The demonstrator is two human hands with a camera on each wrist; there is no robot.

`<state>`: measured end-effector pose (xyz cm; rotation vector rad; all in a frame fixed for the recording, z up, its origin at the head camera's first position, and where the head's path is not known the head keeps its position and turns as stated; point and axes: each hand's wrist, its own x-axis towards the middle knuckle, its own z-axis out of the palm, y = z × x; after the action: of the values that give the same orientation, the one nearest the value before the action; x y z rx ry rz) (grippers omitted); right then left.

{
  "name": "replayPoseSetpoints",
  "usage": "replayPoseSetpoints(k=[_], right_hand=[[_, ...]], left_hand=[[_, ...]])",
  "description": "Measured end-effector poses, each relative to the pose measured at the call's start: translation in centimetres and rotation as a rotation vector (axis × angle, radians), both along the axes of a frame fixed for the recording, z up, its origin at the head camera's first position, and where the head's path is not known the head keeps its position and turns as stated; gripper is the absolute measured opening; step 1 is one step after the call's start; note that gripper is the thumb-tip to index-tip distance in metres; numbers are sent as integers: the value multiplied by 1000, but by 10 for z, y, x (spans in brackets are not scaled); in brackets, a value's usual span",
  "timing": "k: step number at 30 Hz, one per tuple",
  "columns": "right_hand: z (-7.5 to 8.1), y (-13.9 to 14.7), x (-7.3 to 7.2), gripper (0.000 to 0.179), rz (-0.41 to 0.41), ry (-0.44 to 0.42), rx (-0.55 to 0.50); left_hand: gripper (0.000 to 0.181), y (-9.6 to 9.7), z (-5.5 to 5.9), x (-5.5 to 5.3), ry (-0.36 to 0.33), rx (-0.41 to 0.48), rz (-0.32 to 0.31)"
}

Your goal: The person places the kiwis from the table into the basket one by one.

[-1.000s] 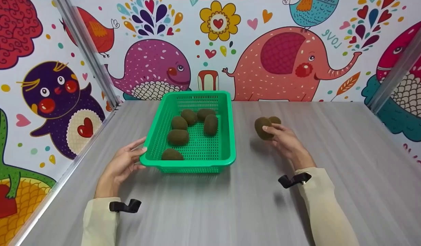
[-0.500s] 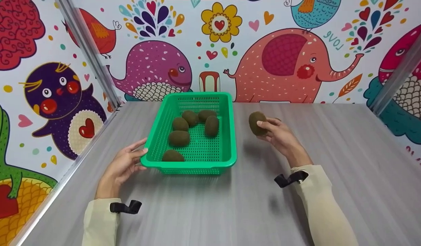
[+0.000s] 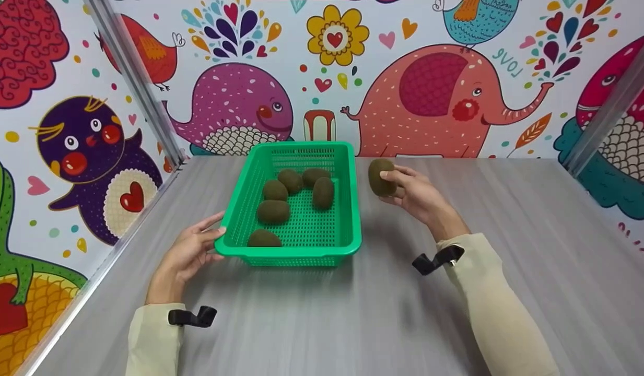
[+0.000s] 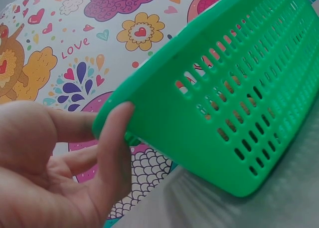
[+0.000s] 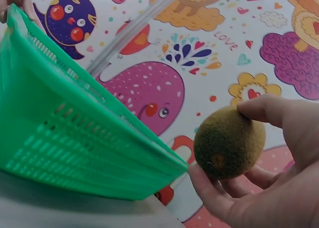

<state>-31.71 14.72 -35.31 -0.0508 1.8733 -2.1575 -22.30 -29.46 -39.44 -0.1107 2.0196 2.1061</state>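
Observation:
A green plastic basket (image 3: 352, 219) with slotted walls stands in the middle of the table, several brown kiwis (image 3: 273, 212) lying in it. My left hand (image 3: 188, 256) pinches its near left corner, thumb and fingers on the rim, as the left wrist view (image 4: 107, 133) shows close up. To the right of the basket, my right hand (image 3: 421, 196) holds one kiwi (image 3: 381, 178) between thumb and fingers, raised over the table. In the right wrist view this kiwi (image 5: 229, 143) has its stem end towards the camera, beside the basket's far corner.
A grey wood-grain table (image 3: 311, 324) spreads around the basket. Behind it rises a wall (image 3: 426, 104) printed with cartoon animals, and a metal post (image 3: 139, 78) marks the corner on the left. Black straps (image 3: 439, 259) sit at both wrists.
My right hand has moved left and away from me with the kiwi, closer to the basket. A second kiwi behind that hand has gone out of sight. The left hand has stayed on the rim.

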Motion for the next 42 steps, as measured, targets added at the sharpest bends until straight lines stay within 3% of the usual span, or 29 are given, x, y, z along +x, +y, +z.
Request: replayPoseSetpoints(k=[14,27,33,42], right_hand=[[21,-42,-3,49,73,-30,1],[23,-78,-6,54,108,-32,35],[22,-92,-11,57,111,-72,108],[19,-112,-20,55,140,-128,113]], left_hand=[[62,0,0,0,-7,10,10],[61,0,1,1,15,5,-8],[59,3,1,-1,2,3,10],[59,1,0,-1,4,12,9]])
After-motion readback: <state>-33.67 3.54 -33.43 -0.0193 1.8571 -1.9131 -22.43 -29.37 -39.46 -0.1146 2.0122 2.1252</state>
